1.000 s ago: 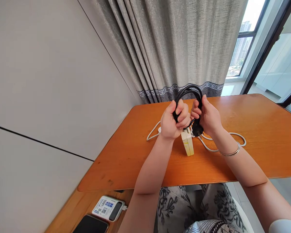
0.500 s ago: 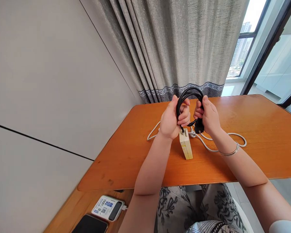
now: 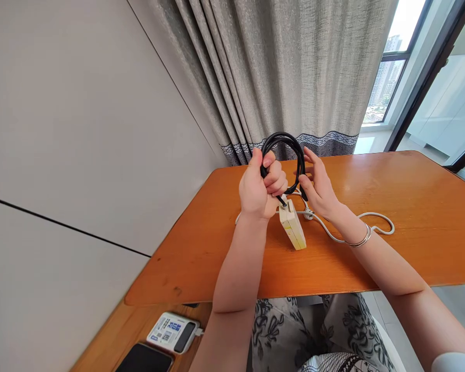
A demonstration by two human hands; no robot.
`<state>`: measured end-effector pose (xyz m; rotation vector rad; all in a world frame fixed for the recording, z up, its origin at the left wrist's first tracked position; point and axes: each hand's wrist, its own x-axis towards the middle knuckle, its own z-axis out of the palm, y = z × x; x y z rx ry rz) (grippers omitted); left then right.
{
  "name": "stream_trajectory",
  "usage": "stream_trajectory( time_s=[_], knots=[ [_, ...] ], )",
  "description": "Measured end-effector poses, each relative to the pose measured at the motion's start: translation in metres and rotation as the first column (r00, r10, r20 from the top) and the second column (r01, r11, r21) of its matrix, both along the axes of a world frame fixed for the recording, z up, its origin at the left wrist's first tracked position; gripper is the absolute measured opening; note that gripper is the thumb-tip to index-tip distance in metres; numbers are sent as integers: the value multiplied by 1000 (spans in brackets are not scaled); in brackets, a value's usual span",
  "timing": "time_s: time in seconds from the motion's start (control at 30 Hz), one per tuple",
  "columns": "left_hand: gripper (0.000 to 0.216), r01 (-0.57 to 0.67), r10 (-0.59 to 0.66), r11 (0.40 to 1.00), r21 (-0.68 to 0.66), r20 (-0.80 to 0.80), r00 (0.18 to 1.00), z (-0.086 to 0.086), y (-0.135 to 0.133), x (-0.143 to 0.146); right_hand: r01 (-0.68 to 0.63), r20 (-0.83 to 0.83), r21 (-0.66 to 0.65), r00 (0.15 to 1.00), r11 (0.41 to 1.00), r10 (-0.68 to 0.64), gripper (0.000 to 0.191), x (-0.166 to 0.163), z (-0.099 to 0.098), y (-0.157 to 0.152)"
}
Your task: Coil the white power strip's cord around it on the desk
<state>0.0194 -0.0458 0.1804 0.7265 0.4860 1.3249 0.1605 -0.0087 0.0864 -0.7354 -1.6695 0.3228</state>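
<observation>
A coiled black power cable (image 3: 282,137) stands up in a loop above the table, with my left hand (image 3: 261,183) wrapped round its left side. One end of the cable runs into a yellowed white power adapter (image 3: 293,227), which hangs or stands just below that hand; whether it touches the table I cannot tell. My right hand (image 3: 320,186) is at the loop's right side, fingers apart and thumb close to the coil. A thin white cord (image 3: 333,237) lies on the table behind the adapter and curls out to the right.
The orange wooden table (image 3: 418,217) spans the view. On a lower wooden surface at bottom left lie a white power bank (image 3: 173,332) with a cable plugged in and a black phone (image 3: 144,358). A grey curtain (image 3: 294,67) hangs behind, a pale wall (image 3: 81,129) stands left.
My left hand has moved left with the coiled cable and the adapter's top. My right hand has loosened from the cable and its fingers have spread.
</observation>
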Motion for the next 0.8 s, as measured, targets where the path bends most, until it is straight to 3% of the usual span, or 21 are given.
stream_trajectory(
  time_s=[0.2, 0.3, 0.4, 0.53, 0.7, 0.8],
  knots=[
    [48, -74, 73, 997, 35, 33, 997, 3, 0, -6, 101, 198, 179, 971, 979, -137, 71, 3, 1, -4],
    [48, -98, 97, 994, 44, 36, 995, 5, -2, -8, 69, 290, 234, 947, 970, -137, 74, 3, -1, -3],
    [49, -96, 94, 994, 53, 44, 995, 8, -4, -13, -17, 367, 285, 926, 958, -92, 52, 4, -5, 2],
    [47, -81, 74, 993, 83, 76, 994, 9, -5, -23, -19, 397, 327, 910, 945, -119, 27, 3, -16, 10],
    [46, -99, 83, 988, 116, 134, 987, 5, -5, -29, -71, 374, 314, 926, 947, -55, 22, -8, -33, 12],
    [46, -114, 96, 987, 114, 150, 984, 4, -6, -27, -1, 359, 274, 928, 962, -101, 29, -14, -43, 11]
  ],
)
